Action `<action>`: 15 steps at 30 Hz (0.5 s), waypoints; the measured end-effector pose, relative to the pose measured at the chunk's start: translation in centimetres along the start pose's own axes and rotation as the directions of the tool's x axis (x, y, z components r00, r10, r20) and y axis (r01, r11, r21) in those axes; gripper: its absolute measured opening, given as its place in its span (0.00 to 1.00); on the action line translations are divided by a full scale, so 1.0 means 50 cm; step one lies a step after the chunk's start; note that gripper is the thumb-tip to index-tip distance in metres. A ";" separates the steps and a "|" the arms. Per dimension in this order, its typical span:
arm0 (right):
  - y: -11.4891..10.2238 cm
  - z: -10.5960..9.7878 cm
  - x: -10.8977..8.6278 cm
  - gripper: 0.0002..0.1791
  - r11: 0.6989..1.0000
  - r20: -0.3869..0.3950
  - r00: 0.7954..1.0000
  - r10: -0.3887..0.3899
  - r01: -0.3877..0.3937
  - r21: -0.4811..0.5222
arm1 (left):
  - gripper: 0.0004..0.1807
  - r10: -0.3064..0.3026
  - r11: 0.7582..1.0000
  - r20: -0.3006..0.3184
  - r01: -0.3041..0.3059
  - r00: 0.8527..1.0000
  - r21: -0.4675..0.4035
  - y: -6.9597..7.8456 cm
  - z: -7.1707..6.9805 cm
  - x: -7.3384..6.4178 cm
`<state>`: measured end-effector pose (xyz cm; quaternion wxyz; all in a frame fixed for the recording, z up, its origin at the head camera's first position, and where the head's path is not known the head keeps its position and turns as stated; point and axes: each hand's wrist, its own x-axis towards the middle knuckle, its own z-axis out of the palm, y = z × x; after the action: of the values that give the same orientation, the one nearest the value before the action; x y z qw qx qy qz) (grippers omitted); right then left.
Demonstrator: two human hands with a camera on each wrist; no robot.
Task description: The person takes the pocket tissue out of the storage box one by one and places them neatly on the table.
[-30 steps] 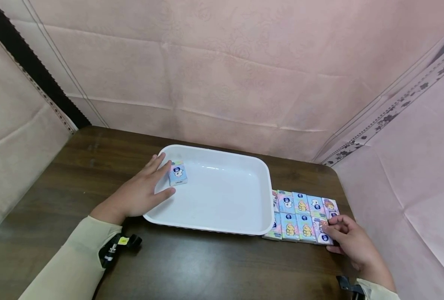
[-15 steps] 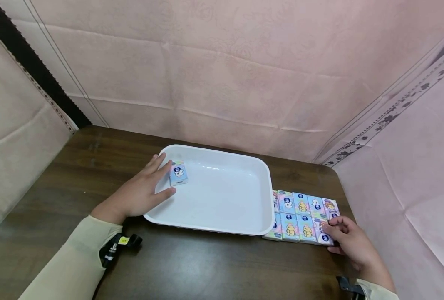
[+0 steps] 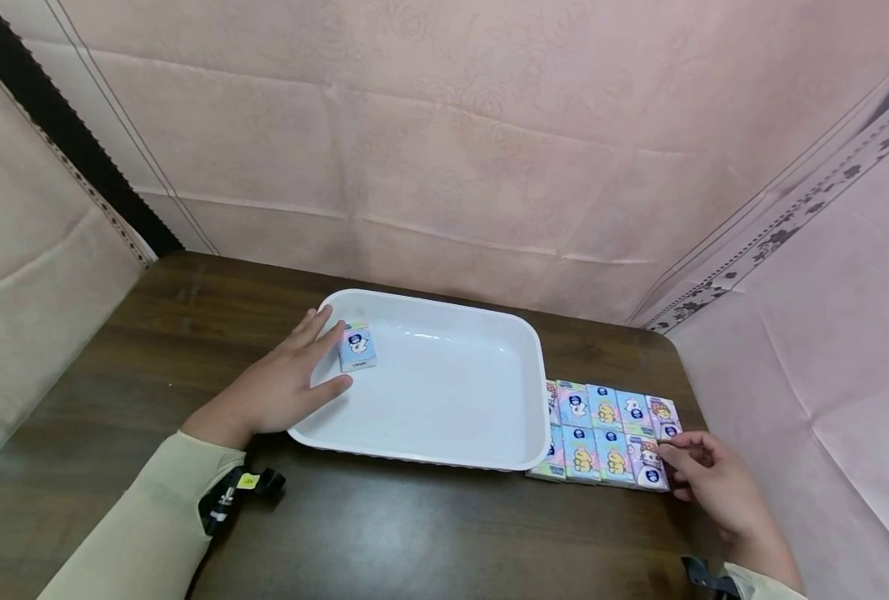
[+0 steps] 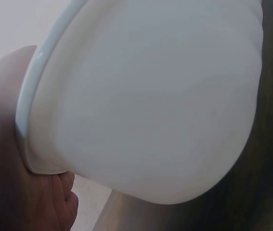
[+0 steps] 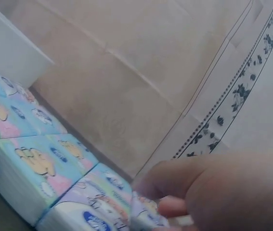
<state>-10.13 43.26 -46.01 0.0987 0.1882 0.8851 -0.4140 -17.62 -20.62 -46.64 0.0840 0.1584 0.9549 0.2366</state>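
Observation:
My left hand (image 3: pixel 282 383) rests over the left rim of a white plastic tray (image 3: pixel 444 408), its fingers spread and reaching just inside. Beside those fingertips, a single light-blue tissue pack (image 3: pixel 357 350) lies in the tray. From below, the left wrist view shows the tray's outer wall (image 4: pixel 150 106) against the hand. At the tray's right, several printed tissue packs (image 3: pixel 582 454) lie side by side in two rows. My right hand (image 3: pixel 725 487) is at their right end, fingers loosely bent, fingertips right at the edge of the purple front pack (image 3: pixel 648 462).
The dark wooden table (image 3: pixel 414 533) carries everything. A pale pink cloth (image 3: pixel 444 150) hangs behind it and at both sides. The tray's right rim overlaps the nearest tissue packs in the head view.
My right hand has drawn back slightly to the right, its thumb leaving the top of the purple front pack. The left hand, tray and packs look unmoved.

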 end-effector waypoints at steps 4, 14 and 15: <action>-0.015 -0.004 -0.021 0.21 0.992 -0.157 0.979 -0.127 0.124 -0.030 | 0.53 0.003 1.000 -0.002 -0.003 1.000 -0.003 0.000 -0.002 -0.001; -0.117 0.025 -0.071 0.18 0.931 -0.117 0.928 -0.354 0.338 -0.140 | 0.52 0.000 1.000 -0.003 0.000 1.000 -0.013 -0.002 -0.001 -0.002; -0.131 0.031 -0.074 0.18 0.924 -0.105 0.924 -0.368 0.351 -0.153 | 0.52 0.000 1.000 -0.005 0.000 1.000 -0.013 -0.002 -0.001 -0.002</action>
<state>-9.48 37.29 -41.21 -0.0254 0.0424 0.9345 -0.3525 -17.57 -20.77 -46.63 0.0827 0.1573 0.9536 0.2431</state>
